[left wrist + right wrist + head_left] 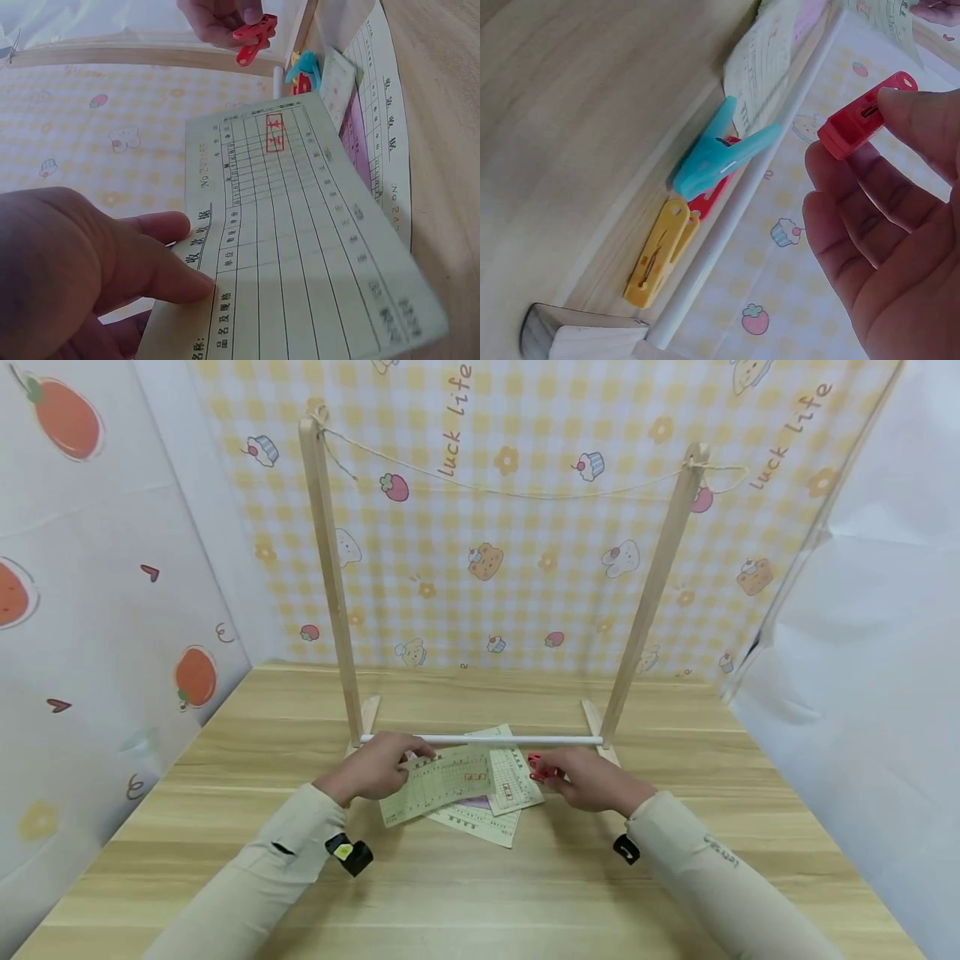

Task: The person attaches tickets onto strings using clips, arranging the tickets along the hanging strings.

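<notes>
My left hand (378,766) pinches a pale green receipt slip (431,787) by its edge, thumb on the printed face, the sheet raised and tilted. In my right hand (592,778) is a red clothespin (859,120), held between thumb and fingers. More paper slips (487,828) lie overlapping on the table, with a purple sheet (474,802) among them. The right wrist view shows a teal clothespin (712,154) on top of another red clothespin (714,201), and a yellow clothespin (654,259) beside them.
Two upright wooden posts (330,560) stand on feet on the wooden table (480,902). A thin string (495,492) sags between their tops. Low down, a white rod (540,740) joins them, behind my hands. A patterned cloth (517,602) hangs at the back.
</notes>
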Demonstrator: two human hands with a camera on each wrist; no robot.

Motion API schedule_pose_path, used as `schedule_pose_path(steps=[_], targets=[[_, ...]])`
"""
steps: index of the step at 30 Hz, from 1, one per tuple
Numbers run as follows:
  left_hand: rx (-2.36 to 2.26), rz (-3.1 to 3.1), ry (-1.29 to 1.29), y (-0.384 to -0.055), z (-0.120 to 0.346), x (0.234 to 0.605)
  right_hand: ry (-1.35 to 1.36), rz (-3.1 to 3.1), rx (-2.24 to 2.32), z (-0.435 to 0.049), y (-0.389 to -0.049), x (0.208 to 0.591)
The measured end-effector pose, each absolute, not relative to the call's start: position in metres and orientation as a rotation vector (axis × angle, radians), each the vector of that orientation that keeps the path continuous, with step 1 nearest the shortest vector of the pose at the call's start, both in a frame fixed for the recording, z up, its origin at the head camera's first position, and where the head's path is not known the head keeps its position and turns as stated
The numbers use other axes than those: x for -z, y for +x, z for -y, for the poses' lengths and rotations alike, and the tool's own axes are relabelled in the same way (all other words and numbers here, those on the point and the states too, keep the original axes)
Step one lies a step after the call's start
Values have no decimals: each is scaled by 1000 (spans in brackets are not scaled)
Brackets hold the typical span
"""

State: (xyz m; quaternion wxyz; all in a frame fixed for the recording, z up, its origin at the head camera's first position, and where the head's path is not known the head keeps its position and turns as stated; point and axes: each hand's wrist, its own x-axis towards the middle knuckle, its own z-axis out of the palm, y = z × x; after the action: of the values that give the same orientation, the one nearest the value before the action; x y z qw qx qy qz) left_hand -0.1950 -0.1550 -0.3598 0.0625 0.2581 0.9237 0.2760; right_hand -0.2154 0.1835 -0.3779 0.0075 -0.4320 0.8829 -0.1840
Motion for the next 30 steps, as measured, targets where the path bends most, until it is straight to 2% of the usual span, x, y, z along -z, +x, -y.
schedule_pose_path(steps=[30], targets=[[-988,-2892,725,-203,150,348,-1280,-2826,706,-163,-226,357]])
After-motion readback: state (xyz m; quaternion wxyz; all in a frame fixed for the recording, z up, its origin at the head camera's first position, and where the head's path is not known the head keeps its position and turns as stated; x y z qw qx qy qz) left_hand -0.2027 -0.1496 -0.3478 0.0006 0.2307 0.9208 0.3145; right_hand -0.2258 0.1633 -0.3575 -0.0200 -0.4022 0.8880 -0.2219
